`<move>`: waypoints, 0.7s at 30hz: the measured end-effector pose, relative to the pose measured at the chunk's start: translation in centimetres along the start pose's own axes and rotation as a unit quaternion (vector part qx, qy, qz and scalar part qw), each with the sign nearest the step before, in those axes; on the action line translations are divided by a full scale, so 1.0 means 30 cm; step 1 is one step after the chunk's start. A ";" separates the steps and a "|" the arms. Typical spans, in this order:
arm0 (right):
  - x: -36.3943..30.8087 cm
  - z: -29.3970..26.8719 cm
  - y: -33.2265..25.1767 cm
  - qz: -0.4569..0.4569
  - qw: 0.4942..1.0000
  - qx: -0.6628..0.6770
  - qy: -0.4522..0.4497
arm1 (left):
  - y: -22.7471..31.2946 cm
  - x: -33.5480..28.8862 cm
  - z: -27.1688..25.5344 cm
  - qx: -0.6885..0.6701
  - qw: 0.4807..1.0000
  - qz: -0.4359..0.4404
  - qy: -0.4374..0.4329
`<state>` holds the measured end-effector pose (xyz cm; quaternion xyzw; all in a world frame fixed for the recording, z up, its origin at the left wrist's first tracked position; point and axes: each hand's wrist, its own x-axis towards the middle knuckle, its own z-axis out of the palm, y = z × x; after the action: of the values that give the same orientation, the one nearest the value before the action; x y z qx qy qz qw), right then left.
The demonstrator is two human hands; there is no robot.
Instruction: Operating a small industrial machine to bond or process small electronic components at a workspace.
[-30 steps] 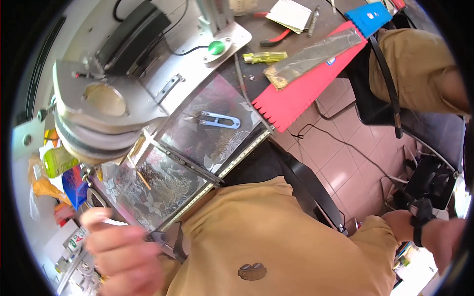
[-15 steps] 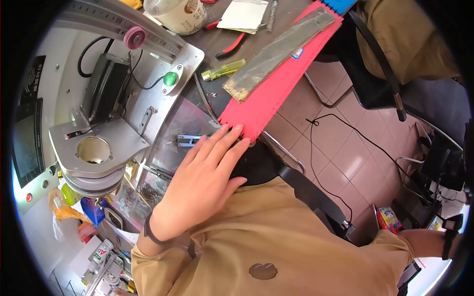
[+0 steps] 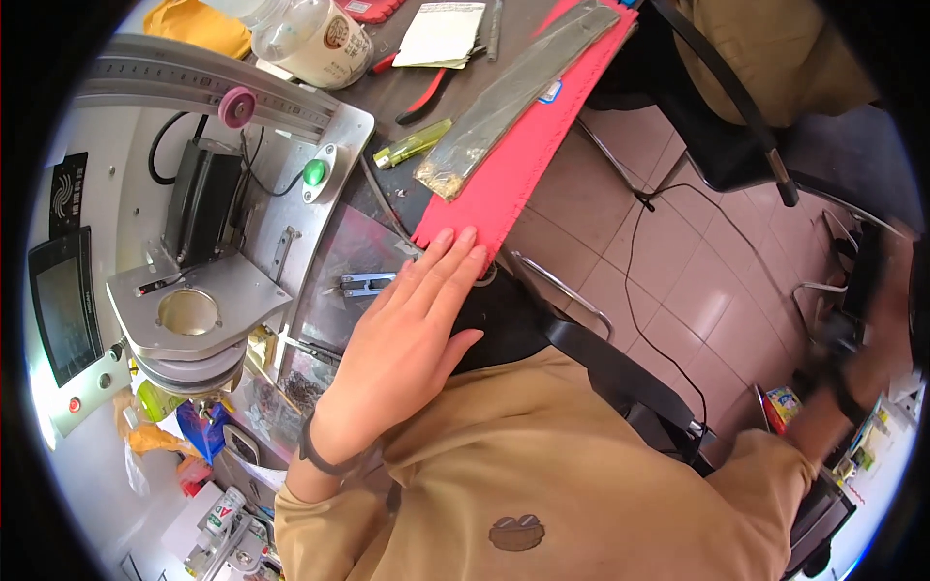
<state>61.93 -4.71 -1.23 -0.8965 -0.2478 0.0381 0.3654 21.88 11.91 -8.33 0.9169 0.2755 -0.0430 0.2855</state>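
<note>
Left hand [image 3: 407, 339] flat and open, palm down, four fingers [image 3: 455, 281] straight and close side by side, thumb out a little to the side. Nothing pinched, nothing held. Black band [image 3: 325, 457] around the wrist.

Under the palm, a shiny see-through tray [image 3: 334, 257]. Fingertips right at the jagged edge of the red mat [image 3: 528, 160], maybe touching it.

Just beside the pointer finger, on the tray: small metal tool [image 3: 360, 283], lying flat, its two thin arms pointing away from the hand. Close to the hand, not under it, not touched.

Probably very light, hard and stiff, not bendy. Smooth metal, so likely slippery, and easy to push along the shiny tray. Thin and low, so hard to scoop up with a flat hand. Best grabbed with thumb and one finger, from the two sides, around the middle of the arms, not at the thin tips.

Right hand [image 3: 867, 358] far off at the right side, low, near a dark thing, all blurry. Open or closed: cannot tell.

Around: long grey strip [image 3: 513, 92] on top of the red mat, green button [image 3: 314, 172], round metal plate with a hole [image 3: 189, 312], big jar [image 3: 315, 39] at the top.
</note>
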 end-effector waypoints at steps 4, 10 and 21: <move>-0.217 0.598 -0.024 -0.254 0.815 0.303 -0.424 | -0.035 0.014 0.023 -0.034 0.999 -0.003 -0.016; -0.306 0.844 -0.004 -0.037 0.746 0.420 -0.516 | -0.022 0.021 0.000 -0.022 0.998 -0.038 -0.045; -0.306 0.914 0.012 -0.106 0.739 0.454 -0.486 | -0.028 0.048 -0.024 -0.018 0.992 -0.047 -0.118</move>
<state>47.22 8.19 -22.54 -0.4522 -0.4383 0.5376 0.5607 22.60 13.57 -8.48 0.8862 0.2832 -0.1595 0.3302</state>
